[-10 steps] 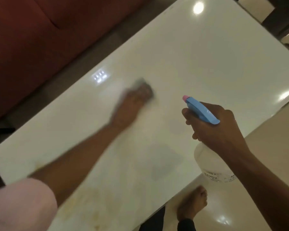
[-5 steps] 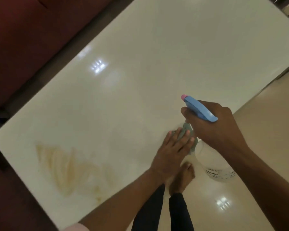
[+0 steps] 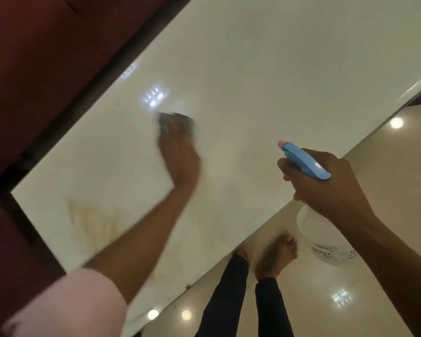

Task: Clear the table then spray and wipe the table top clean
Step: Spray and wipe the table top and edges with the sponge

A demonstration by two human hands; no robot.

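Observation:
A glossy white table top (image 3: 265, 76) fills most of the view. My left hand (image 3: 180, 154) presses a grey cloth (image 3: 167, 117) flat on the table near its far left edge; both are blurred by motion. My right hand (image 3: 326, 183) grips the neck of a clear spray bottle (image 3: 326, 242) with a blue trigger head (image 3: 304, 160) and pink nozzle, held over the table's near edge. A yellowish-brown smear (image 3: 93, 222) marks the table at the lower left, beside my forearm.
A dark red sofa (image 3: 41, 69) runs along the table's far side and left end. My bare feet (image 3: 275, 256) and dark trouser legs stand on shiny beige floor tiles (image 3: 387, 195) at the table's near edge.
My left hand swept the cloth from the near edge, under the bottle, back across the table to the far left side. The right hand kept the bottle in about the same place.

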